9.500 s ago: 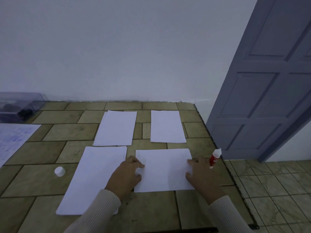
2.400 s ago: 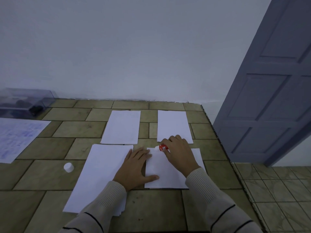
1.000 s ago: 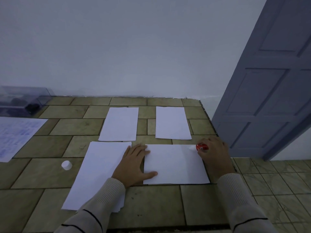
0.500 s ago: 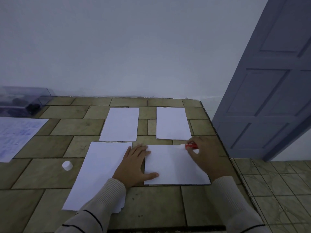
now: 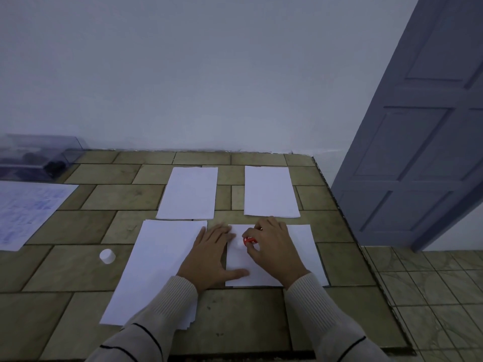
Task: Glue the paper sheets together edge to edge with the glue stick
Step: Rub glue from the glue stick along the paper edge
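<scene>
Sleeves: cream ribbed knit sleeves [image 5: 167, 317] with thin dark stripes come in from the bottom edge

Table: a tabletop of olive-brown rectangular tiles [image 5: 248, 317], its right edge running along a tiled floor

Paper stack: a stack of white paper sheets [image 5: 156, 265] lies at the near left, partly under the left sleeve

Left hand: the left hand [image 5: 209, 259] lies flat, palm down, fingers straight and together; it bridges the gap between the stack and the sheet to its right, with the thumb pressing that sheet's near left corner

Single sheet: a white rectangular paper sheet [image 5: 305, 246] lies long side left to right, just right of the stack and not touching it

Right hand: the right hand [image 5: 274, 252] rests over this sheet, fingers curled round the glue stick

Glue stick: a small red glue stick with a white tip [image 5: 249, 240]; long axis runs left to right, tilted low, tip pointing left toward the left hand and seemingly touching the sheet near its left edge

Cap: a white round plastic cap [image 5: 107, 256] stands alone on the tiles, left of the stack

Far sheets: a left white upright sheet [image 5: 189, 194] and a right white upright sheet [image 5: 270, 192] lie side by side, apart, beyond the hands

Far left: a white sheet with faint blue print [image 5: 26, 212]; behind it a clear plastic box [image 5: 36, 158] by the white wall

Far right: a grey-blue panelled door [image 5: 418, 126]
</scene>
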